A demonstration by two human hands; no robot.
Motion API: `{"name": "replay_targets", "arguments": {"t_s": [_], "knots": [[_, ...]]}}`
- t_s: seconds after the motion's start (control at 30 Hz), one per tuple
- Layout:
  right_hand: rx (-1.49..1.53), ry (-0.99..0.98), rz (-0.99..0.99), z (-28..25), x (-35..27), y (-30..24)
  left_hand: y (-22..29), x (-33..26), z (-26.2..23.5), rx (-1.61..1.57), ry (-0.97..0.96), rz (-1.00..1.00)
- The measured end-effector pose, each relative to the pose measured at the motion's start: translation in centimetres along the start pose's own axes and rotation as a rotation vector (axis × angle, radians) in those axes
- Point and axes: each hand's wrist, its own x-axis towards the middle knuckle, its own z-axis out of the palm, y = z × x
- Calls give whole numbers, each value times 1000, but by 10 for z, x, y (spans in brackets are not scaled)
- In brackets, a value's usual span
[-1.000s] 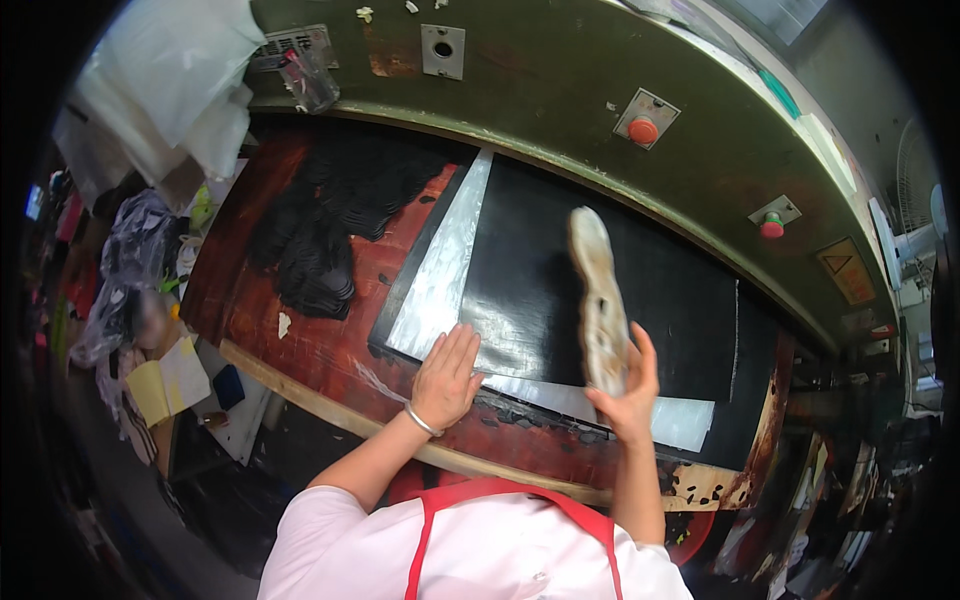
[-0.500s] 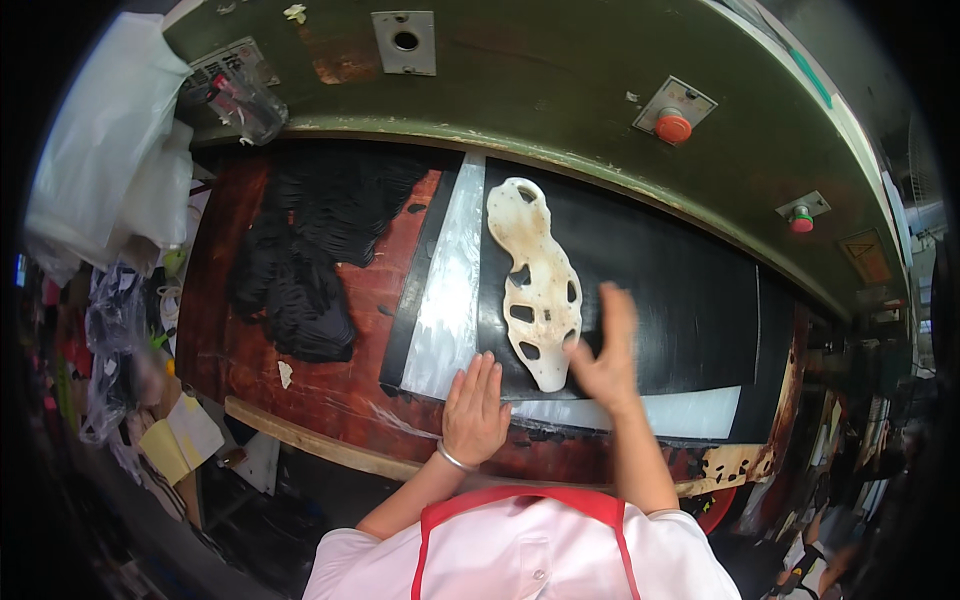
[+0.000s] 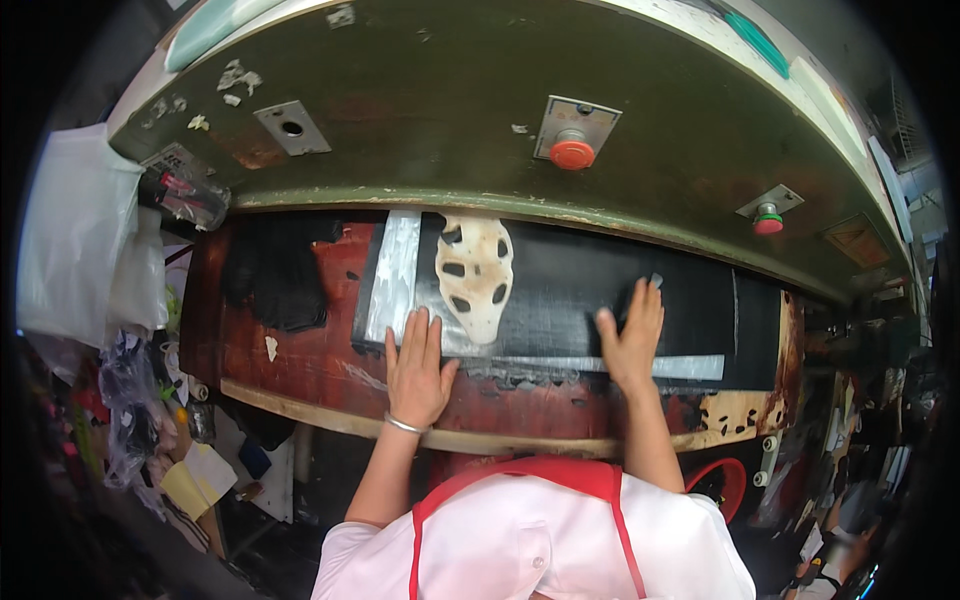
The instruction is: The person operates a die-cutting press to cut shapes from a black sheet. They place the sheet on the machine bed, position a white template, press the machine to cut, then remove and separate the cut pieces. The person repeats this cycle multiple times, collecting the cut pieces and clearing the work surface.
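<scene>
An off-white, sole-shaped plate [image 3: 478,270] with several cut-out holes lies on a smooth black sheet [image 3: 570,290]. Its far end is hidden by the green machine beam. My left hand [image 3: 418,375] rests flat with fingers spread, at the near end of a pale grey strip [image 3: 394,280] left of the plate. To the right of the plate, my right hand [image 3: 632,338] is stretched out over the black sheet, thumb apart from the fingers, holding nothing.
The green beam [image 3: 420,130] spans the far side and carries a red push button [image 3: 571,152] and a smaller red-green button [image 3: 768,222]. Thin black pieces [image 3: 275,275] are piled on the red-brown board [image 3: 320,370] at left. A clear plastic bag [image 3: 80,230] hangs at far left.
My right hand has left the plate's near end and moved right. My left hand's fingers have spread. The view has shifted, and the beam now covers the plate's far end.
</scene>
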Motion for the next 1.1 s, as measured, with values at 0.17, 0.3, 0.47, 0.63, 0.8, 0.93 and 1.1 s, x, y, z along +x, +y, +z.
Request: {"name": "replay_targets", "arguments": {"t_s": [0.17, 0.3, 0.47, 0.63, 0.8, 0.93, 1.1], "knots": [[326, 589, 220, -52, 71, 51, -3, 12, 2, -68, 325, -159], [103, 723, 118, -92, 136, 62, 5, 19, 16, -239, 218, -162], [188, 764, 174, -78, 163, 54, -3, 64, 36, -156, 244, -109], [53, 660, 96, -80, 149, 68, -4, 80, 32, -131, 264, -78], [434, 565, 144, -62, 71, 48, -1, 70, 31, -156, 268, -115], [309, 72, 35, -25, -21, 37, -5, 56, 37, -220, 353, -7], [427, 17, 89, -24, -59, 51, -3, 27, 39, -244, 288, -44]]}}
